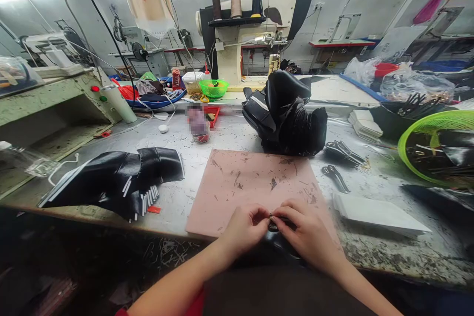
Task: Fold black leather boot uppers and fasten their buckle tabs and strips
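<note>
At the near edge of the pink board (pixel 255 182), my left hand (pixel 246 229) and my right hand (pixel 309 234) meet fingertip to fingertip. Both are closed in a pinch on a glossy black leather piece (pixel 283 247), which hangs partly below the board's edge. A small dark ring-like part (pixel 273 227) shows between the fingertips; its detail is too small to make out. Right of the board lie a short black strap (pixel 335 177) and a bundle of similar straps (pixel 344 152). Behind the board rises a pile of black leather pieces (pixel 289 113).
Black leather panels (pixel 114 173) with white strips lie at left. A sewing machine (pixel 237 29) carrying three thread spools stands behind. On the right are a stack of white sheets (pixel 381 215) and a lime-green basket (pixel 403 158). A small jar (pixel 200 134) stands beyond the board.
</note>
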The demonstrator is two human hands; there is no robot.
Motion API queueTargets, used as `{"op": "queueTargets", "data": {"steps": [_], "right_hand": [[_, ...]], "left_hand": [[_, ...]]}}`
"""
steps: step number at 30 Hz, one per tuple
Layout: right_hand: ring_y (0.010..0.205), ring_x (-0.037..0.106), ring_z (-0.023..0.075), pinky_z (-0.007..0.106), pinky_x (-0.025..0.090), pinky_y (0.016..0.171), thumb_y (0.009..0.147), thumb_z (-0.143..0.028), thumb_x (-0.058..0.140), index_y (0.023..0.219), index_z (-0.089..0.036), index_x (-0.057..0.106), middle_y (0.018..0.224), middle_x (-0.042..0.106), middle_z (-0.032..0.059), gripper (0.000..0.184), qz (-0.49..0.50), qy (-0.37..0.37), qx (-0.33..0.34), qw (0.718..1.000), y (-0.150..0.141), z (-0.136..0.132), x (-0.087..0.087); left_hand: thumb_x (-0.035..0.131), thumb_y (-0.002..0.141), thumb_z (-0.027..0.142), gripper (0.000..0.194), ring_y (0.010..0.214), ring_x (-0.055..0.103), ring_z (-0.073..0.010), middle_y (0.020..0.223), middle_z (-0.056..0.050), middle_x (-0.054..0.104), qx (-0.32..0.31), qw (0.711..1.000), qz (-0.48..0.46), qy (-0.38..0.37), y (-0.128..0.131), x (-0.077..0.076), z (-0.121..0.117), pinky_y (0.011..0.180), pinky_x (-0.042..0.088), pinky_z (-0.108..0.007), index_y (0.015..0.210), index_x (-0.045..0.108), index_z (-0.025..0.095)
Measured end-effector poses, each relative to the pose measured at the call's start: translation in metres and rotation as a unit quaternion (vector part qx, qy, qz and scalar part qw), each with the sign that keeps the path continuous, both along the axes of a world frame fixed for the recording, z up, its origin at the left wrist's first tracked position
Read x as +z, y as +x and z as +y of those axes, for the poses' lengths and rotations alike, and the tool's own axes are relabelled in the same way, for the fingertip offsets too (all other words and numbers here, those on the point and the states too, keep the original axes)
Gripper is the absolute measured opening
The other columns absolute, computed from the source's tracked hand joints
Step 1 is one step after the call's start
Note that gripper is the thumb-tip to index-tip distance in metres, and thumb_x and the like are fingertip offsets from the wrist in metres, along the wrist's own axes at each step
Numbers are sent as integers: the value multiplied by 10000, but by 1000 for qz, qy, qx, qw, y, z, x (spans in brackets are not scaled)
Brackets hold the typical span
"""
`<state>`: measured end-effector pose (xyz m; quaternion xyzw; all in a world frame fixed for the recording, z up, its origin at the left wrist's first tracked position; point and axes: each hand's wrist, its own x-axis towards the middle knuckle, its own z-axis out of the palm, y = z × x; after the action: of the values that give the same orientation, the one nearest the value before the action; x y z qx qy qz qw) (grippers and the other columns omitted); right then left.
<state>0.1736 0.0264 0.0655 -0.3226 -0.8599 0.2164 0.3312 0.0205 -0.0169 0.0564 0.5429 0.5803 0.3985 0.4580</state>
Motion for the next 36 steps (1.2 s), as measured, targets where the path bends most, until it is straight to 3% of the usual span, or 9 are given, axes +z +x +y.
{"op": "queueTargets", "data": {"steps": [6,11,23,29,36], "right_hand": [[638,540,157,276,421,586,851,-192,408,767,-173,608,702,599,54,218,-59,87,8,994,-2,-2,-4],[642,551,162,278,406,605,843,-172,399,738,-161,619,677,607,66,244,-79,145,6,986,-3,-4,-1],[648,561,138,249,445,587,831,-207,467,780,-177,621,716,617,39,164,-4,24,22,999,3,0,4],[642,565,129,240,444,588,832,-194,483,741,-178,610,696,612,26,157,12,14,16,1000,2,0,4],[644,563,134,244,434,587,802,-145,488,757,-178,610,703,613,23,134,0,16,23,1000,3,1,0]], "left_hand": [[479,699,194,142,660,541,-139,673,-21,616,9,1000,25,8,2,2,0,634,415,-238,692,616,156],[518,650,204,91,617,514,-130,632,-8,584,37,997,-62,-41,5,0,2,605,403,-241,658,591,151],[576,591,183,55,592,475,-100,593,15,543,54,986,-128,-87,5,8,4,581,377,-217,620,574,136],[608,598,232,109,540,457,-85,549,22,530,40,979,-173,-98,6,14,3,550,361,-213,589,573,129],[592,588,168,43,546,471,-87,575,18,549,49,980,-165,-104,5,9,4,560,371,-217,604,578,130]]}}
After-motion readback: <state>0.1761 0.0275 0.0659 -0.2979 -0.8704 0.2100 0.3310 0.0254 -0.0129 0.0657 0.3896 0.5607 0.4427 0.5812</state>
